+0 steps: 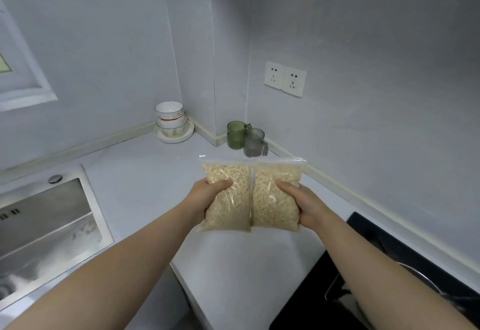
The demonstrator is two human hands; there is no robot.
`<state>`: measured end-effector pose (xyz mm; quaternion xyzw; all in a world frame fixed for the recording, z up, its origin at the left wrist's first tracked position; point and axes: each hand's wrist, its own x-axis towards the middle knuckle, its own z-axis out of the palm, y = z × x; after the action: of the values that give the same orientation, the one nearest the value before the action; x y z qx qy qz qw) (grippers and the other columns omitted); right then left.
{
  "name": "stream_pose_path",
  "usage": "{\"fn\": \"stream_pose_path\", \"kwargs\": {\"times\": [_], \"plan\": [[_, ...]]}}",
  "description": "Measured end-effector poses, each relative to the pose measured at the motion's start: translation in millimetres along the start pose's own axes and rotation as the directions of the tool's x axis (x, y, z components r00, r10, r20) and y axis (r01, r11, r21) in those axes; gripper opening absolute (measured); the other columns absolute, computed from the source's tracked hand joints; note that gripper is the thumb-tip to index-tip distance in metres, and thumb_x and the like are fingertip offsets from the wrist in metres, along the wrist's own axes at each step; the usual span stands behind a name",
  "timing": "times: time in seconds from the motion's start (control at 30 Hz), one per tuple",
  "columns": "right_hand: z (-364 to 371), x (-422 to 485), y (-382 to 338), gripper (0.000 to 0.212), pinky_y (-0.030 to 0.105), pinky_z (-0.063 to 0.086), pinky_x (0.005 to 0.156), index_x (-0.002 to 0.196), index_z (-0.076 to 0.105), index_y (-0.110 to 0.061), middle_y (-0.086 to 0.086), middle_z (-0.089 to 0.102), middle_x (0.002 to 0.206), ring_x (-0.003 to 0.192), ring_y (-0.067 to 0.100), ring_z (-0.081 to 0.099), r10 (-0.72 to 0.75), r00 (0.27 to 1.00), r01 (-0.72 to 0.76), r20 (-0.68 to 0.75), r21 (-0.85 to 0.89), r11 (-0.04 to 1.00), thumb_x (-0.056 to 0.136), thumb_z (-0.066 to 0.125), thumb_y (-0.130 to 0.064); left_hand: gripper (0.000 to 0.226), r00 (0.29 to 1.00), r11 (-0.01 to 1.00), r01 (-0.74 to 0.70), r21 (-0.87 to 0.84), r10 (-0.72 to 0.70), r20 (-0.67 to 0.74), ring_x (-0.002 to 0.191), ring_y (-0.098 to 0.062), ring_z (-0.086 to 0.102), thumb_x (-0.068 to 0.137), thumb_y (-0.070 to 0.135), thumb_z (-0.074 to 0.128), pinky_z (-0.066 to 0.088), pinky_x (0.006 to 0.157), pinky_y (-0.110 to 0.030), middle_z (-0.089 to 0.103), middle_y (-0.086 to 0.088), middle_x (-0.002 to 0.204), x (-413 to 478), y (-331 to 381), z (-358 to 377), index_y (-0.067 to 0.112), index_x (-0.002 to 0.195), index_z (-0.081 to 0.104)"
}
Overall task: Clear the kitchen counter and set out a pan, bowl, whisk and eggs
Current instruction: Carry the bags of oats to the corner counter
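Both hands full: L hand point(207, 196) grips the L bag point(228, 215), thumb across its front, fingers behind it & out of sight. R hand point(305, 206) holds the R bag point(275, 212) the same way, thumb on front. Both are clear zip bags packed w/ pale beige grains, upright, zip ends up, inner edges touching. I've got them out in front of me over the white counter point(145, 173); can't tell if the bottoms rest on it. Far corner of counter: stack of white bowls point(169, 118) sitting on a plate point(187, 132) against the wall. Right of that, a green cup point(235, 136) & a grey cup point(253, 144), just beside each other, behind the bags' top edge. Steel sink point(44, 223) to my L, black hob point(384, 246) to my R w/ sth metal on it, mostly hidden by my R forearm. Two sockets point(285, 79) on the R wall.
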<state>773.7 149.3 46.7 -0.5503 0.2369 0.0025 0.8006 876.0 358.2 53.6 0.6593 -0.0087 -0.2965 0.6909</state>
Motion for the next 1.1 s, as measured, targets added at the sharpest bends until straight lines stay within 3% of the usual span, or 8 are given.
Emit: {"fn": "stream_pose_path", "kwargs": {"times": [0.13,0.37,0.5,0.67,0.87,1.0,1.1], "plan": [[21,40,1,0.022,0.038,0.055,0.080,0.106,0.065,-0.007,0.015,0.072,0.104,0.095,0.028,0.069,0.002,0.999,-0.002,-0.049,-0.004,1.000,0.086,0.066,-0.017,0.022,0.999,0.999,0.025,0.020,-0.025,-0.032,0.075,-0.026,0.070,0.081,0.011,0.073,0.055,0.062,-0.031,0.071,-0.013,0.088,33,7,-24,0.006,0.100,0.063],[73,123,5,0.030,0.039,0.055,0.081,0.110,0.065,-0.002,0.015,0.071,0.101,0.092,0.029,0.069,-0.029,0.978,-0.005,-0.207,-0.159,0.987,0.081,0.070,-0.009,0.033,0.998,0.996,0.010,0.089,-0.004,-0.067,0.090,-0.027,0.066,0.079,0.012,0.074,0.055,0.074,-0.037,0.068,-0.011,0.102,116,27,-82,0.008,0.109,0.061],[98,169,8,0.020,0.052,0.052,0.090,0.094,0.070,-0.010,0.016,0.071,0.100,0.097,0.037,0.066,-0.056,0.959,-0.037,-0.277,-0.321,0.946,0.075,0.076,-0.011,0.029,0.996,0.997,0.006,0.073,0.001,-0.085,0.085,-0.025,0.066,0.079,0.010,0.074,0.053,0.068,-0.032,0.069,-0.009,0.098,160,45,-115,0.007,0.106,0.063],[133,223,3,0.015,0.043,0.053,0.082,0.081,0.067,-0.020,0.016,0.071,0.102,0.097,0.035,0.066,-0.088,0.947,-0.051,-0.310,-0.413,0.909,0.074,0.078,-0.012,0.029,0.995,0.999,0.024,0.040,-0.020,-0.097,0.093,-0.029,0.064,0.079,0.009,0.073,0.051,0.079,-0.038,0.067,-0.009,0.102,217,59,-156,0.011,0.105,0.062],[154,276,-12,0.013,0.050,0.053,0.088,0.085,0.066,-0.013,0.019,0.070,0.101,0.095,0.036,0.067,-0.087,0.927,-0.097,-0.365,-0.456,0.885,0.077,0.076,-0.011,0.027,0.989,1.000,0.002,-0.012,-0.004,-0.148,0.092,-0.027,0.063,0.081,0.005,0.070,0.051,0.074,-0.034,0.066,-0.005,0.097,263,60,-181,0.013,0.106,0.060],[170,311,-23,0.013,0.047,0.053,0.082,0.074,0.063,-0.017,0.025,0.068,0.104,0.091,0.036,0.066,-0.097,0.910,-0.095,-0.402,-0.433,0.897,0.081,0.072,-0.012,0.027,0.983,1.000,-0.017,-0.025,0.013,-0.185,0.097,-0.029,0.061,0.082,0.006,0.069,0.051,0.082,-0.039,0.064,-0.006,0.101,290,62,-190,0.015,0.105,0.059],[187,339,-30,0.016,0.047,0.053,0.084,0.072,0.062,-0.020,0.020,0.070,0.099,0.093,0.036,0.067,-0.134,0.897,-0.063,-0.422,-0.422,0.904,0.083,0.070,-0.010,0.031,0.967,0.999,-0.050,-0.005,0.047,-0.251,0.097,-0.027,0.059,0.081,0.008,0.070,0.050,0.088,-0.042,0.063,-0.006,0.103,307,62,-198,0.014,0.109,0.058]]}}
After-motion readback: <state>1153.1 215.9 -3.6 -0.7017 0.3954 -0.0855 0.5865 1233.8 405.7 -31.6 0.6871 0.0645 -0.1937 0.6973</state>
